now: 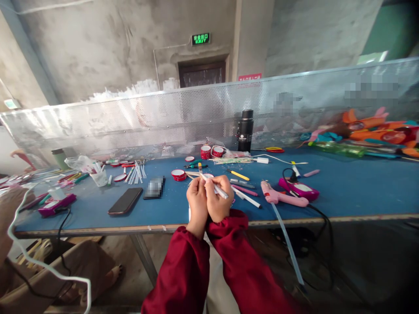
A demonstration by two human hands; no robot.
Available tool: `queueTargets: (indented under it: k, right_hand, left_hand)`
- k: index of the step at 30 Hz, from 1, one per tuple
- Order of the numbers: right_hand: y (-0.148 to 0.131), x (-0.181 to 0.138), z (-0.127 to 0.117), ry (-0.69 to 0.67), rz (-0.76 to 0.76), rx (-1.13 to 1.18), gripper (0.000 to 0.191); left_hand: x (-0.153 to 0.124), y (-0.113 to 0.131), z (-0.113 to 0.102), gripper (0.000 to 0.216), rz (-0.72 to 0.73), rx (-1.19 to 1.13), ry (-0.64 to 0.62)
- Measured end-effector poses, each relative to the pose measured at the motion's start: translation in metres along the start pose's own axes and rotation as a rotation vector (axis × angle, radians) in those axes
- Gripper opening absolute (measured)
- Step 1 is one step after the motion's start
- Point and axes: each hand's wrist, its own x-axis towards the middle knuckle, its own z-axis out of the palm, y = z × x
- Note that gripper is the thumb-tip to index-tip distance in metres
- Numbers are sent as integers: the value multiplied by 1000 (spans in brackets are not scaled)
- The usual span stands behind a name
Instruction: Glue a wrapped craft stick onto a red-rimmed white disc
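Observation:
My right hand (219,195) is closed around a white marker pen (221,191), its far end pointing up and left over my left hand. My left hand (197,199) presses against the right one, fingers curled; whatever it pinches is hidden. A small yellow-orange piece (200,166) shows just beyond the fingertips, and I cannot tell whether it is held. Close by on the blue table lie a stack of red-rimmed white discs (178,175), a pink pen (245,190) and another white pen (250,200).
A pink glue gun (281,196) with a long glue stick lies at right beside a magenta box (299,189). Two phones, one a black phone (125,201), lie left. A black flask (245,131) stands by the perforated metal screen (196,117). Another person's arm (11,213) is far left.

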Motion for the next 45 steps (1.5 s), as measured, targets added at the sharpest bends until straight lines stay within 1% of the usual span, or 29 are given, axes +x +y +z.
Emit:
queueTargets:
  k: [5, 9, 13, 16, 21, 25, 29, 32, 35, 40, 45]
  right_hand:
    - [1, 0, 0, 60, 29, -1, 16]
    - [0, 0, 0, 7, 10, 11, 17]
    - [1, 0, 1, 56, 19, 5, 16]
    - [3, -1, 1, 19, 13, 16, 18]
    - [6, -1, 4, 78, 114, 30, 21]
    - [7, 1, 7, 57, 148, 46, 28]
    - [9, 4, 9, 14, 176, 53, 33]
    - [12, 5, 10, -16, 187, 32, 33]
    - [17, 6, 12, 4, 169, -34, 30]
    - [25, 8, 17, 29, 115, -95, 28]
    - [30, 9, 20, 20, 128, -114, 31]
  left_hand:
    - [0, 0, 1, 29, 0, 4, 11]
    - [0, 0, 1, 30, -4, 4, 6]
    - [0, 0, 0, 32, -6, 30, 16]
    - [1, -1, 0, 33, -13, 32, 6]
    - [4, -3, 0, 35, -5, 40, 26]
    - [9, -6, -2, 36, -25, 63, 16]
    - [14, -10, -5, 33, -49, 84, 30]
    - [15, -11, -5, 32, -63, 47, -8]
    - [16, -11, -4, 30, -61, 4, -52]
    - [16, -10, -3, 24, -79, -11, -9]
    - [16, -4, -3, 14, -101, -10, -10]
